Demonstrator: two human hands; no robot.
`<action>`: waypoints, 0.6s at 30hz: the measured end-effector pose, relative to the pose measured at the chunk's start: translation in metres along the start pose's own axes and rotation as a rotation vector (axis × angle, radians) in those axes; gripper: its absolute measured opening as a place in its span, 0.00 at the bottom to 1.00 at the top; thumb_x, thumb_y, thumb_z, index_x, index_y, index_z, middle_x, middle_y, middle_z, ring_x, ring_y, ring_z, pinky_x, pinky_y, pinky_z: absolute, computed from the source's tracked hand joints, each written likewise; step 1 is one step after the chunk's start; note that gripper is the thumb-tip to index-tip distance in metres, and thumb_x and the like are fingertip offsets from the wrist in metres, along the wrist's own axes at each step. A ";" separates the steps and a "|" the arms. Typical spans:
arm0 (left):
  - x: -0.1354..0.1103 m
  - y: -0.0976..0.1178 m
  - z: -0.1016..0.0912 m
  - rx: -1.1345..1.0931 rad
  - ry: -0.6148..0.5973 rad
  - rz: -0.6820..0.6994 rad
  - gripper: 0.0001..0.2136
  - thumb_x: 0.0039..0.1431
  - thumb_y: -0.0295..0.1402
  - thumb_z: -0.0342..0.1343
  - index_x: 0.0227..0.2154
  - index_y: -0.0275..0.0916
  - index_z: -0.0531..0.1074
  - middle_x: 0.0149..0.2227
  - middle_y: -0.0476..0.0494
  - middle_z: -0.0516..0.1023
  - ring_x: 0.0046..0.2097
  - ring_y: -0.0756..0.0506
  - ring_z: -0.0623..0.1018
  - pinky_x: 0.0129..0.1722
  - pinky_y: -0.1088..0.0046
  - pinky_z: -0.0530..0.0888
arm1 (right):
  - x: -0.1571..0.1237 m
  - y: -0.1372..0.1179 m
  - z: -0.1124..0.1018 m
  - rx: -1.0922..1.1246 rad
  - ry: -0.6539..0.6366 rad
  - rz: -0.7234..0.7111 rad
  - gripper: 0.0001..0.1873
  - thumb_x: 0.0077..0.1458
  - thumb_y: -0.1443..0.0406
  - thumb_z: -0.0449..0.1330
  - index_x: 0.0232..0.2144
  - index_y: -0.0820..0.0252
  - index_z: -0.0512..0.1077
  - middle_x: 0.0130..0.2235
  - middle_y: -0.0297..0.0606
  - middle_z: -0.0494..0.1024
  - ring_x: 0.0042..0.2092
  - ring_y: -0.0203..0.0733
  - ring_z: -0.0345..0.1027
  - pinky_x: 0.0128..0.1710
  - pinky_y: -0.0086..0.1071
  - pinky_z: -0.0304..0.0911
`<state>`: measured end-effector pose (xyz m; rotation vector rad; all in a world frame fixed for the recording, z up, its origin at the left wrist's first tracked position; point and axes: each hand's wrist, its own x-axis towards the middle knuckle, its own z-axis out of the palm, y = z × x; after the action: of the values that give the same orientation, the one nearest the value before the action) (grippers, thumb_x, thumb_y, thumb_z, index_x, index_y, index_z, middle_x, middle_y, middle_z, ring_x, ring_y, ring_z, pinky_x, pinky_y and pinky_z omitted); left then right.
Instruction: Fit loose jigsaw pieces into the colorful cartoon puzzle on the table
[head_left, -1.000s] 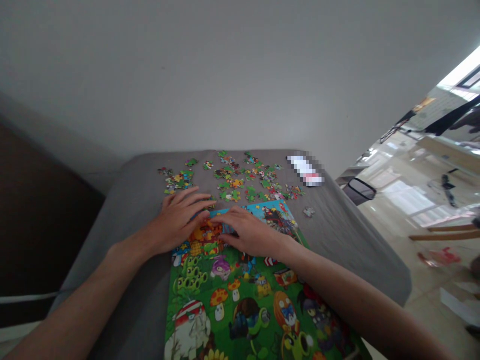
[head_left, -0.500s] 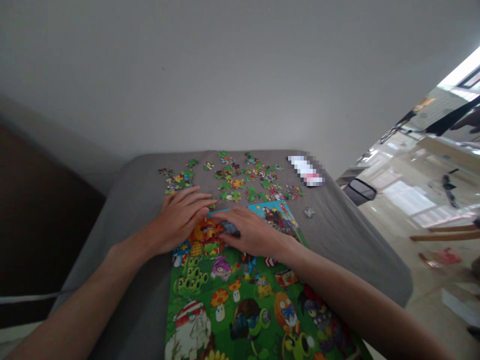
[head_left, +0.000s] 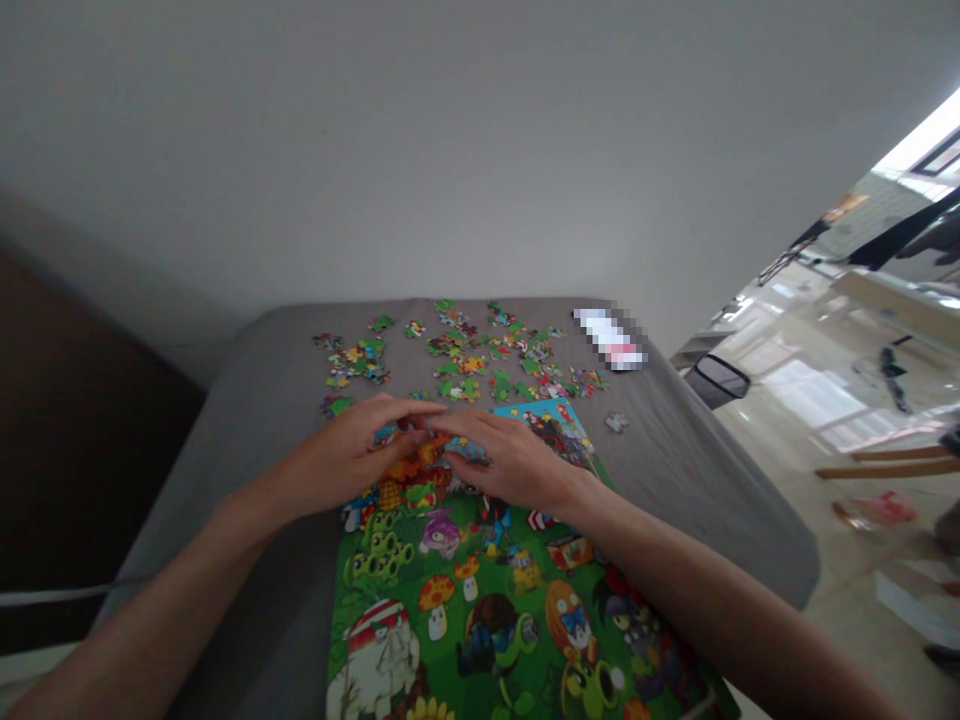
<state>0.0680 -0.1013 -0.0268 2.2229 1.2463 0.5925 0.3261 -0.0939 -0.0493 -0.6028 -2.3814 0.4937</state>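
A colourful cartoon jigsaw puzzle (head_left: 420, 590) with a green ground and a light-blue top edge lies flat before me. My left hand (head_left: 367, 450) is over its upper left, thumb and fingers curled towards each other; whatever they grip is hidden. Close beside it, fingertips nearly meeting the left ones, my right hand (head_left: 510, 455) rests low over the top of the picture. Between its thumb and bent fingers shows a small bluish puzzle piece (head_left: 469, 452), partly covered. Loose puzzle pieces (head_left: 469, 365) are scattered just beyond both hands.
Grey cloth (head_left: 697, 500) covers the table, which meets a pale wall (head_left: 450, 150). A phone (head_left: 611, 340) lies at the back right. One greyish piece (head_left: 616, 422) sits apart, right of the puzzle. A mirror-like oval object (head_left: 720, 380) stands beyond the right edge.
My left hand has drawn its spread fingers in, uncovering pieces behind it, and curled them closer to the right hand. The right hand has shifted only slightly.
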 end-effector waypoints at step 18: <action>-0.002 0.009 0.004 -0.059 -0.118 -0.029 0.28 0.69 0.62 0.55 0.55 0.46 0.83 0.49 0.41 0.86 0.50 0.38 0.82 0.54 0.60 0.78 | -0.005 0.007 -0.017 -0.079 -0.131 -0.225 0.09 0.75 0.64 0.62 0.47 0.56 0.83 0.50 0.40 0.88 0.52 0.41 0.83 0.56 0.38 0.77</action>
<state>0.0746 -0.1077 -0.0244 2.1544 1.1841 0.4739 0.3427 -0.0874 -0.0422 -0.3386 -2.5637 0.3513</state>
